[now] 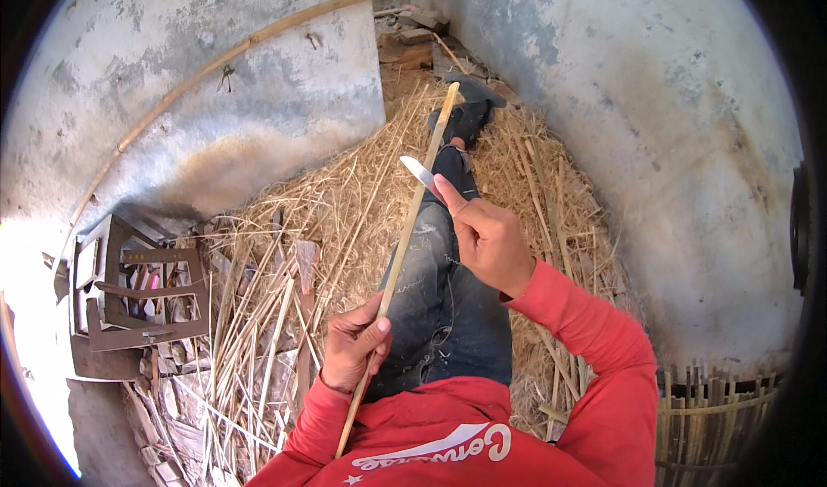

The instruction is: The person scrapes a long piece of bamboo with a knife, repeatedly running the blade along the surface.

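My left hand [356,342] is closed round a long, thin bamboo strip [407,226] near its lower part. The strip slants up and away over my legs, and its far end lies in front of my dark shoe. In my right hand [493,239] is a knife [419,172] with a short, pale blade, my index finger stretched along its back. The blade lies against or just over the strip's upper half; I cannot tell whether it touches. The knife's handle is hidden in my fist.
Straw and bamboo shavings [345,190] cover the ground, with loose strips [267,349] at the left. A dark frame [142,293] stands by the left wall. A long bent pole [258,37] leans across that wall. A slatted bamboo basket [715,418] sits at the lower right.
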### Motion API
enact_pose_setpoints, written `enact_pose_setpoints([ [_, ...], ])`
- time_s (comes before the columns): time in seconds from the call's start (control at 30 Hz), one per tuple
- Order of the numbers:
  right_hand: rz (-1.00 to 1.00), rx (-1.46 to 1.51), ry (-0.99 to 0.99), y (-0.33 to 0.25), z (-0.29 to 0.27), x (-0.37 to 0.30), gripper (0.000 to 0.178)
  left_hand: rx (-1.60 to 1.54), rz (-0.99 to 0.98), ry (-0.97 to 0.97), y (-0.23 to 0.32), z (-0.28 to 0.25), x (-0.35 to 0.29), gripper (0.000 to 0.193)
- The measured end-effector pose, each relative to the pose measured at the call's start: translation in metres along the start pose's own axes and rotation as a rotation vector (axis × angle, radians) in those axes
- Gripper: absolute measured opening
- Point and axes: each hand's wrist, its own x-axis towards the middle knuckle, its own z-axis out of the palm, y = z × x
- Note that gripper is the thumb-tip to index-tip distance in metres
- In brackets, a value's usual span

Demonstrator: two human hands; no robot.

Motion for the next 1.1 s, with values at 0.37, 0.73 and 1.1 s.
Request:
enact_pose_setpoints([
  [0.37,0.003,0.12,0.028,0.03,-0.011,0.002,0.037,0.051,-0.032,-0.067,-0.006,-0.004,0.002,0.047],
  [0.73,-0.128,0.085,-0.14,-0.003,0.006,-0.026,0.045,0.048,0.013,-0.073,-0.004,-0.014,0.007,0.054],
  [1.1,-0.077,0.22,-0.399,-0.053,0.006,-0.039,0.037,0.038,-0.004,-0.083,-0.007,-0.019,0.012,0.056],
])
